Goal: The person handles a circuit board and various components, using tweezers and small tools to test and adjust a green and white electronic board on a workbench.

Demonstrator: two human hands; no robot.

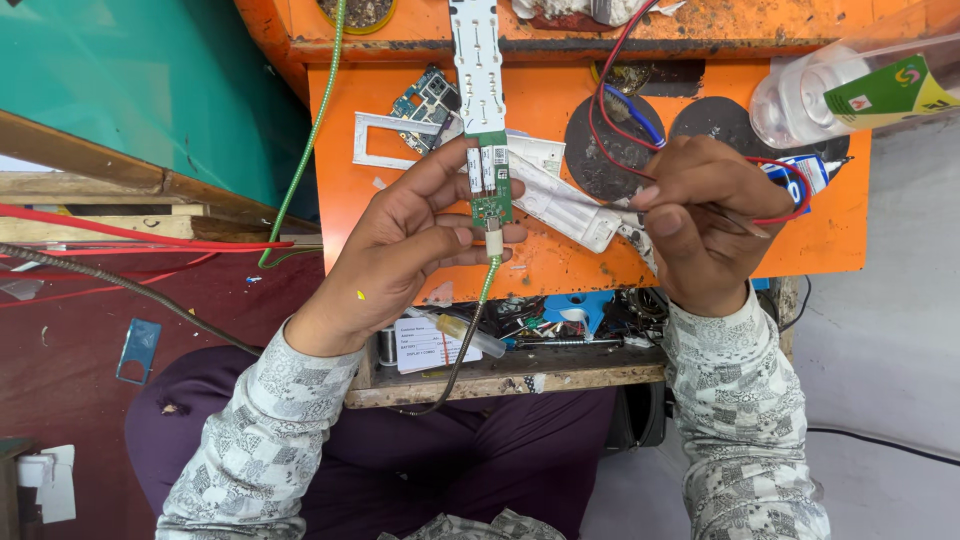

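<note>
While the left hand (400, 250) pinches a small green circuit board (491, 185) at centre frame, a green braided cable (478, 310) is already plugged into its lower end. Its upper end meets a white strip (476, 60). Right of centre, the right hand (700, 215) grips thin tweezers (730, 220), tips apart from the board, so probing looks pending. An orange work surface (560, 265) lies beneath, a clear bottle (850, 85) at upper right.
</note>
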